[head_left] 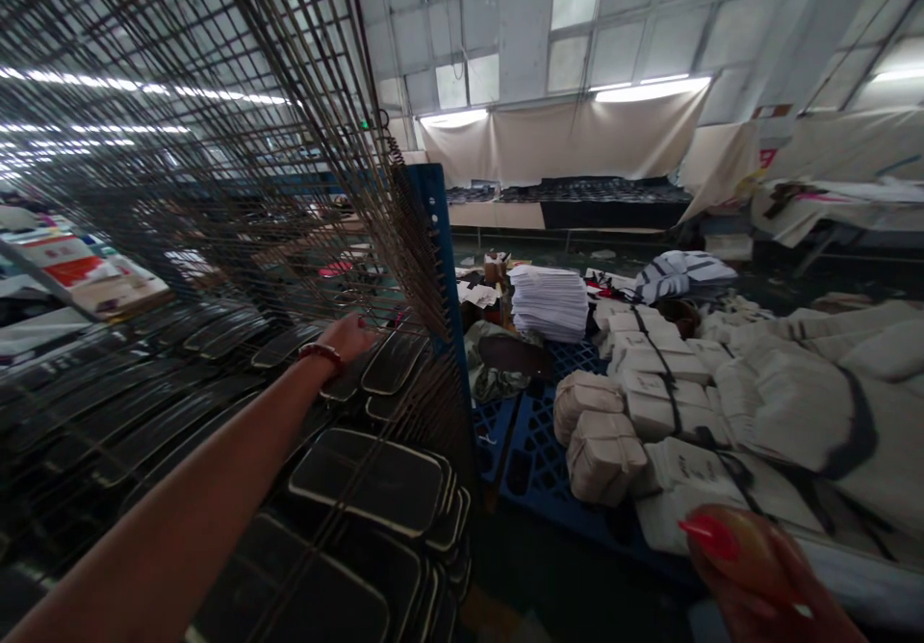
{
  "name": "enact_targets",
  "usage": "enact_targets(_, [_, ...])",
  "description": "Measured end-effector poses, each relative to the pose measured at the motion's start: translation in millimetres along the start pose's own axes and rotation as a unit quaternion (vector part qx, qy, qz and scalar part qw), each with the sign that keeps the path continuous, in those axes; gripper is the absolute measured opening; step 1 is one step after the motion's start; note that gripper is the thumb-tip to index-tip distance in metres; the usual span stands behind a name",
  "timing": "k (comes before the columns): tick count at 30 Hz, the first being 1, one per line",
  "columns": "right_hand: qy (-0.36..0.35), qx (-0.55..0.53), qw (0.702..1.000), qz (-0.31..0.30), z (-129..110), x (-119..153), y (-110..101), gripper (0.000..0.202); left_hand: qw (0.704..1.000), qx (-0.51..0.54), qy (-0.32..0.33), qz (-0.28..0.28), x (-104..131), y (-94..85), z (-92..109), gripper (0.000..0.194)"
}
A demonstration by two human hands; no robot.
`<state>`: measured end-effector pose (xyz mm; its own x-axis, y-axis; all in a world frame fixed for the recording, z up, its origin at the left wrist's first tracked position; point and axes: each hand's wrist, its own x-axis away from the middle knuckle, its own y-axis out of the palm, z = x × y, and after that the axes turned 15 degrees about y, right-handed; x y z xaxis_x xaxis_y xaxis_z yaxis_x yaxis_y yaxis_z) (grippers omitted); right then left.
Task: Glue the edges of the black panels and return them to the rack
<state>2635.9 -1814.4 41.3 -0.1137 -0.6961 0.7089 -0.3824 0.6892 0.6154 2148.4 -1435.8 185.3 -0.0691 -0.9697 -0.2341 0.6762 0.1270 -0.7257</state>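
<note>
My left hand (351,338), with a dark red bracelet at the wrist, reaches into a wire drying rack (411,268). Its fingers look closed around a thin wire of a rack shelf, though the grip is small and dim. Below and around it lie black rounded panels with pale edges, such as the panel (368,479), overlapping in rows on the lower wire shelves. At the lower right, close to the camera, is my right hand (757,566), with a red thumbnail. Its visible fingers are curled together; whatever they may hold is hidden.
Raised wire shelves lean over the left side, beside the rack's blue upright post (442,239). Right of it, a blue plastic pallet (530,470) bears tied beige bundles (604,455) and a white stack (549,303). Strapped pale bundles (664,373) fill the right. A long covered table (613,210) stands behind.
</note>
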Motion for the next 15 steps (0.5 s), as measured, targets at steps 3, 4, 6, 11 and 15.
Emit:
enact_targets(3, [0.014,-0.033,0.999,0.019,-1.0,3.2,1.2,0.055,0.998,-0.049,0.038,0.015,17.6,-19.9,4.9,0.026])
enact_targets(4, [0.023,-0.042,0.999,0.022,-1.5,4.1,1.9,0.056,0.997,-0.060,0.056,0.008,25.1,-26.3,6.1,0.028])
enact_targets(6, [0.039,-0.047,0.998,0.016,-2.3,4.5,2.1,0.056,0.992,-0.066,0.102,-0.016,43.0,-36.9,7.8,0.037])
enact_targets(11, [0.043,-0.034,0.997,-0.046,0.5,1.9,-5.2,0.053,0.986,-0.022,0.154,-0.062,95.9,-47.0,11.6,0.071])
enact_targets(15, [0.035,-0.007,0.996,-0.085,5.5,7.0,-10.4,0.049,0.967,-0.125,0.209,-0.068,138.2,-66.9,13.3,0.068])
